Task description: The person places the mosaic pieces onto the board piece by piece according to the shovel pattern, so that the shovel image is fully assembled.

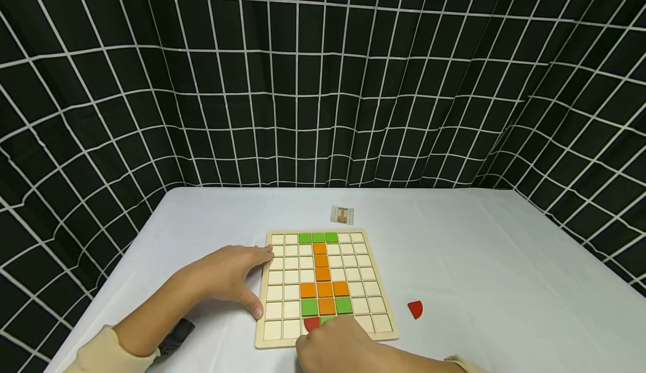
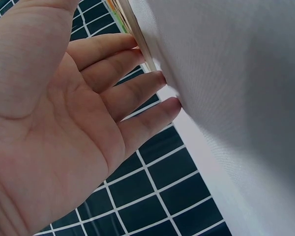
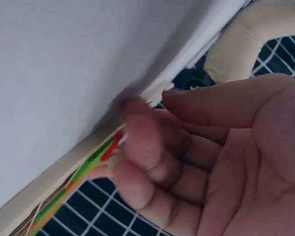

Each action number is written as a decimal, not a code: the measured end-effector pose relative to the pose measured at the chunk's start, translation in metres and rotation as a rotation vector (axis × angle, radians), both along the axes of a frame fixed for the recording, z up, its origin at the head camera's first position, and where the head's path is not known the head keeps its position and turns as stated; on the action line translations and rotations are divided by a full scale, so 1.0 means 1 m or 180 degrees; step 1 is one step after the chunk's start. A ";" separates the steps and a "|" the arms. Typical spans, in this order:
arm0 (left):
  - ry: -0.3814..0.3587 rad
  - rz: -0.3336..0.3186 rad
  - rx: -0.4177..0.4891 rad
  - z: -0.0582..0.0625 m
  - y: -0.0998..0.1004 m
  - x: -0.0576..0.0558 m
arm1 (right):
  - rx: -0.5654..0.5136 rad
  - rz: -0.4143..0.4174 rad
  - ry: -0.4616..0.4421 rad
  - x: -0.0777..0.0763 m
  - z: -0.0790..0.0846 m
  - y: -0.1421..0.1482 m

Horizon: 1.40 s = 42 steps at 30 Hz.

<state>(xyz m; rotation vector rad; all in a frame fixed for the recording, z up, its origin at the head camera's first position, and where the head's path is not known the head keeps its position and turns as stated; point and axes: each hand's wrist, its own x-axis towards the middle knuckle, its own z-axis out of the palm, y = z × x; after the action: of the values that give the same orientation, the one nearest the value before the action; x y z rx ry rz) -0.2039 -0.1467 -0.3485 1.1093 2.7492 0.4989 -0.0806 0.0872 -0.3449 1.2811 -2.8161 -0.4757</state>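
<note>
A wooden grid board (image 1: 260,328) lies on the table, bearing orange tiles (image 1: 323,274) and green tiles (image 1: 318,238). At its left edge my left hand (image 1: 227,275) rests with fingers and thumb spread, touching the rim. My right hand (image 1: 335,345) reaches over the near row, fingertips at a red rounded piece (image 1: 312,323); it covers part of that row. In the right wrist view, the right hand's fingers (image 3: 137,182) are loosely bent, the thumb stands apart, and nothing shows between them. A second red quarter-circle piece (image 1: 415,309) lies right of the board.
A small pattern card (image 1: 342,215) lies beyond the board's far edge. The white-covered table (image 1: 479,261) is bounded by black gridded curtains (image 1: 323,81). Near the left forearm is a dark device (image 1: 176,335).
</note>
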 end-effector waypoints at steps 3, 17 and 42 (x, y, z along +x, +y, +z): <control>-0.0002 -0.0001 0.0001 0.000 0.000 0.000 | -0.0012 0.0056 0.0055 0.001 -0.003 0.010; -0.0021 0.0008 -0.0024 0.005 0.000 -0.002 | -0.0546 0.1163 0.0694 -0.005 0.002 0.043; -0.0040 -0.0001 0.0008 0.002 -0.001 -0.001 | -0.0443 0.1347 -0.0374 -0.004 0.010 0.068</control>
<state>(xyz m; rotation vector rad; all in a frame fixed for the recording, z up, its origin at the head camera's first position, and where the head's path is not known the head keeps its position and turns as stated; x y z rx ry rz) -0.2046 -0.1475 -0.3462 1.1033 2.7385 0.5078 -0.0846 0.1550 -0.3352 1.8555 -2.4951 -0.1896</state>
